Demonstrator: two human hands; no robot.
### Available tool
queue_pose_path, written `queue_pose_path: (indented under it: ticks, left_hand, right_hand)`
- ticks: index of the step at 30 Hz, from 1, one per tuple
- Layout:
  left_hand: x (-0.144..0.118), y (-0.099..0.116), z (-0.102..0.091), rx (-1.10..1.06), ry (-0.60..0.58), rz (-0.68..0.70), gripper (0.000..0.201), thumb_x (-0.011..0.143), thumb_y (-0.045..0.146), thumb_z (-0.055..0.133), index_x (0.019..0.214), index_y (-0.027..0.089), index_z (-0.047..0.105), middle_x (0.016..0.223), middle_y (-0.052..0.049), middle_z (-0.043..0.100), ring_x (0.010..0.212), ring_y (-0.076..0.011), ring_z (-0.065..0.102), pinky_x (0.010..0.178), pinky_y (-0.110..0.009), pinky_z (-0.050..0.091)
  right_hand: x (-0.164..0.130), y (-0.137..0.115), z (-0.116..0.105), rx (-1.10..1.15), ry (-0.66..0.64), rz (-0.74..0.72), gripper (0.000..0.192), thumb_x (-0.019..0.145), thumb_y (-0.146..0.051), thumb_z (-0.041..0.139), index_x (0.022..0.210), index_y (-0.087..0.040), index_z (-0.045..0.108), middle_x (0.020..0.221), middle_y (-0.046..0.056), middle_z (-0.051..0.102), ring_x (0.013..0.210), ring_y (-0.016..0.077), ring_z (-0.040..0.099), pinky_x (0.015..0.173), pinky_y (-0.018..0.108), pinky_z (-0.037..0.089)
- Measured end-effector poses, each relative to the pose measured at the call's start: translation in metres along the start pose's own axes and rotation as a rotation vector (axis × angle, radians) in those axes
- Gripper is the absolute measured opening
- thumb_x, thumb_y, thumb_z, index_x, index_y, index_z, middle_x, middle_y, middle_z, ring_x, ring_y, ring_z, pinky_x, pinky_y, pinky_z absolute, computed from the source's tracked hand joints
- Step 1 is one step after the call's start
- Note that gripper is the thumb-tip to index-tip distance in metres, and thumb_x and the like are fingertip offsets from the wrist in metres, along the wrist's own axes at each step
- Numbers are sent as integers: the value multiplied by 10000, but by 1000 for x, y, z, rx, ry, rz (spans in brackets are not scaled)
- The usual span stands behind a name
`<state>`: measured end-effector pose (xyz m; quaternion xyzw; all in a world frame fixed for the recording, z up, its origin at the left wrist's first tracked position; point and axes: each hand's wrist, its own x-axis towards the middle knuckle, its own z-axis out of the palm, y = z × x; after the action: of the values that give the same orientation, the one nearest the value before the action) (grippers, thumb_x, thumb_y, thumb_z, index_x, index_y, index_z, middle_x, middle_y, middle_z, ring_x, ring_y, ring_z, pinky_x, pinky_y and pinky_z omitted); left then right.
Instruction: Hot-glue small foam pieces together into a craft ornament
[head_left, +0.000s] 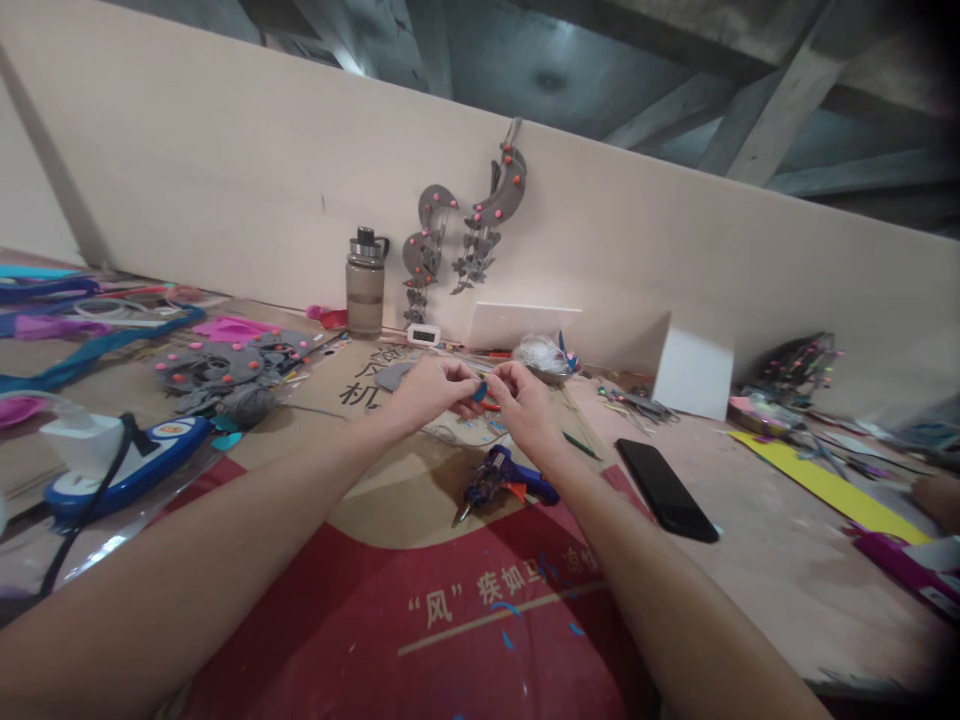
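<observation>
My left hand and my right hand meet over the middle of the cardboard sheet. Between their fingertips is a small blue piece, which looks like felt; both hands pinch it. A grey crescent-like flat piece lies just behind my left hand, partly covered. Below the hands a blue glue gun rests on its side, nozzle toward me. Small blue scraps are scattered on the red printed part of the cardboard.
A black phone lies to the right. At the back stand a water bottle and a small digital clock. Grey crescent hangings hang on the wall. A power strip sits at left. Another person's hand shows at far right.
</observation>
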<state>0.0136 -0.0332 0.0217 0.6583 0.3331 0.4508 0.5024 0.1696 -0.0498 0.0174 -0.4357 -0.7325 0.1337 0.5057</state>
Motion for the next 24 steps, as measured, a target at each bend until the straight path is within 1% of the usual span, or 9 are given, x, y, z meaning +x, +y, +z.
queue_pose_path:
  ticks: [2,5,9,12,15,18,21,23,24]
  left_hand:
    - [1,-1,-1,26,19,42,118,748,223,620,712,110,620,611,-70,674,551,-174,663,558,-294,562]
    - [0,-1,-2,62,75,94,99,733,213,624,717,116,619,605,-50,665,553,-169,662,543,-275,558]
    - [0,2,-1,48,131,98,74,730,186,610,713,114,605,613,-39,655,590,-165,668,567,-275,563]
    - [2,0,-5,36,166,115,78,740,196,603,732,118,604,647,-38,653,593,-160,667,567,-277,564]
    - [9,-7,-17,16,244,167,93,752,225,601,754,132,604,683,-37,645,595,-161,666,521,-261,549]
    - [18,-13,-34,-54,404,185,98,766,233,585,766,136,592,684,-37,637,570,-149,655,483,-235,524]
    - [25,-17,-49,-156,552,191,78,768,202,578,768,123,575,664,-34,636,550,-134,645,531,-249,539]
    - [27,-19,-55,-219,600,203,62,765,177,579,767,116,567,647,-26,631,556,-131,645,579,-269,551]
    - [28,-19,-58,-242,610,208,58,764,168,580,768,112,567,643,-25,631,562,-130,647,600,-278,555]
  right_hand:
    - [-1,-1,-1,-43,7,-32,177,841,-346,479,809,-181,537,694,-18,539,624,117,458,616,237,365]
    - [-2,0,0,-80,6,-32,131,830,-310,491,811,-188,535,691,-22,510,628,120,439,619,240,360]
    - [-3,3,3,-52,-9,-27,122,830,-299,491,801,-188,534,688,-19,514,620,121,445,603,241,357]
    - [-4,4,6,-22,-24,-26,131,832,-309,495,805,-189,539,694,-16,536,621,121,465,606,243,369]
    - [-4,5,7,-12,-76,-7,138,834,-308,486,817,-190,556,709,-10,561,643,124,492,625,245,387]
    - [-2,2,4,-34,-154,22,161,823,-310,496,825,-183,595,759,6,605,695,132,528,645,248,401]
    - [4,-6,-7,-122,-159,51,177,811,-307,509,839,-174,622,823,22,636,744,136,549,668,250,404]
    - [8,-12,-17,-226,-158,91,173,811,-295,503,818,-170,622,801,24,638,717,135,546,643,247,390]
    - [10,-14,-23,-289,-187,109,172,811,-293,499,787,-173,620,758,18,632,678,133,537,613,244,373]
